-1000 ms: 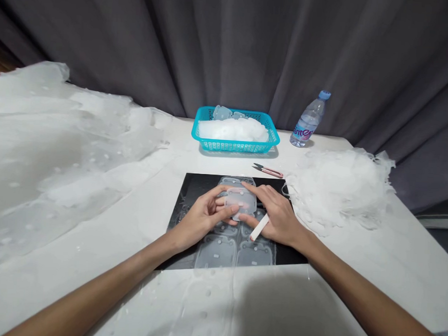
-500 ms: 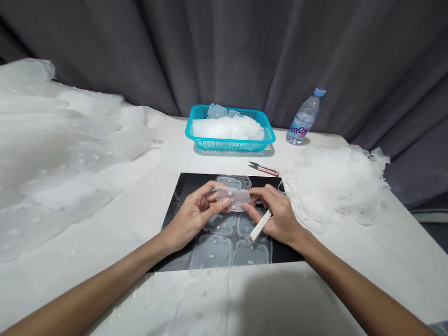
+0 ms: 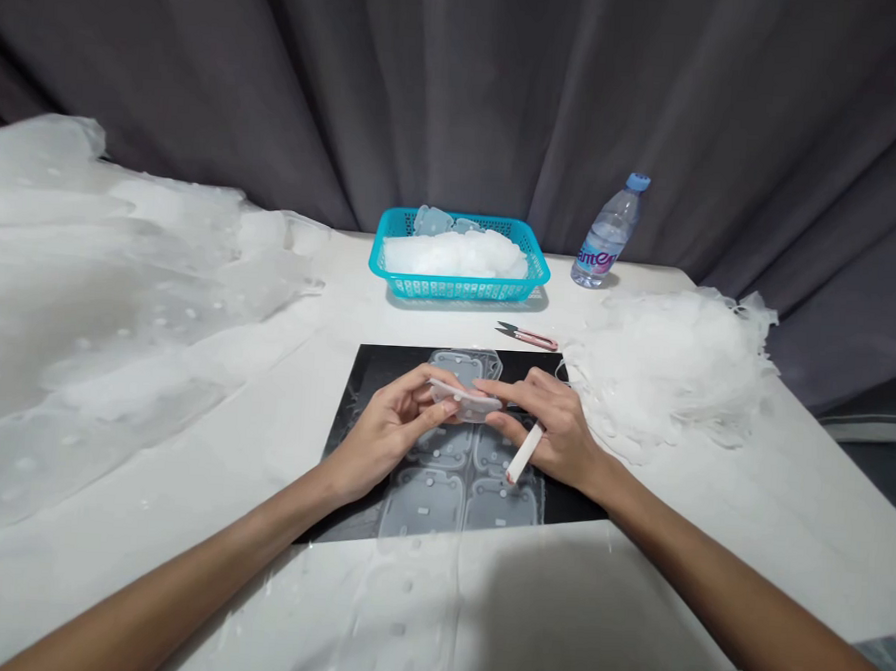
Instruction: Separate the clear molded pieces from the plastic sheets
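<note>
Over the black mat [image 3: 575, 497], my left hand [image 3: 387, 422] pinches a small translucent plastic-like piece [image 3: 477, 405] between thumb and fingers. It is tilted so that it looks thin from here. My right hand [image 3: 559, 426] is at the piece's right side, its index finger reaching over the top edge and the thumb close to the lower right edge. Tucked in that same hand is a white stick-like tool [image 3: 524, 455] with a reddish end pointing down towards me. Beneath both hands lies a translucent sheet [image 3: 425, 505] of rounded, joined shapes, partly hidden by them.
Pink-handled thread snips [image 3: 529, 337] lie just beyond the mat. Behind stand a turquoise basket [image 3: 457, 291] of translucent pieces and a water bottle [image 3: 608, 234]. A heap of translucent scraps [image 3: 672, 362] sits right; a large pile of translucent sheets [image 3: 119, 308] covers the left.
The piece has tipped from facing me to nearly edge-on. My right index finger has moved left over its top edge. My left hand has hardly moved.
</note>
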A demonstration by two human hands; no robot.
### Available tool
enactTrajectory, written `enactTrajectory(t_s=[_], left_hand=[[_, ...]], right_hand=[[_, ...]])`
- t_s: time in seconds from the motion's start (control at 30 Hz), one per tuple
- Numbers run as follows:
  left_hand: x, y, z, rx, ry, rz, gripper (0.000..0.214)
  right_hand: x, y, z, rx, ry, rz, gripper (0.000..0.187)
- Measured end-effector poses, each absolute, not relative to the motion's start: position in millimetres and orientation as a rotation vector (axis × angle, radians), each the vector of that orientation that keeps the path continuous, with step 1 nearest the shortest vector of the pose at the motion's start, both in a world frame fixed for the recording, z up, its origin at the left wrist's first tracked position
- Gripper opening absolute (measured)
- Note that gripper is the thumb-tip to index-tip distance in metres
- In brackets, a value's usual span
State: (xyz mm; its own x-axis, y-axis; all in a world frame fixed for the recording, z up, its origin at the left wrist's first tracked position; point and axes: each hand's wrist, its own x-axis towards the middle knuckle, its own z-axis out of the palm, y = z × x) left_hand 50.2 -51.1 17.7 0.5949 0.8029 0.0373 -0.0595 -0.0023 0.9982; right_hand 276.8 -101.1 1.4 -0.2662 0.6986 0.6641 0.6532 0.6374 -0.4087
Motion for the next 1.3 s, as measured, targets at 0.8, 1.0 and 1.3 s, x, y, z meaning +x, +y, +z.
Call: enactTrajectory(t_s=[0.8,1.0,1.3], left_hand=[[47.9,-49.2,15.7,1.434,0.678,0.787,0.018],[49.1,-50.3,17.2,1.405,0.670,0.779,0.015],[51.7,-51.4,16.0,1.306,0.688,0.779,0.025]], right_hand=[[278.8,-97.1,-3.7,-1.092,-1.995,0.091,0.038],[276.6,-95.4,-3.4,-1.073,-1.978,0.057,0.033],[271.5,-97.7,-2.7,-1.106,-1.961,0.033,0.035]])
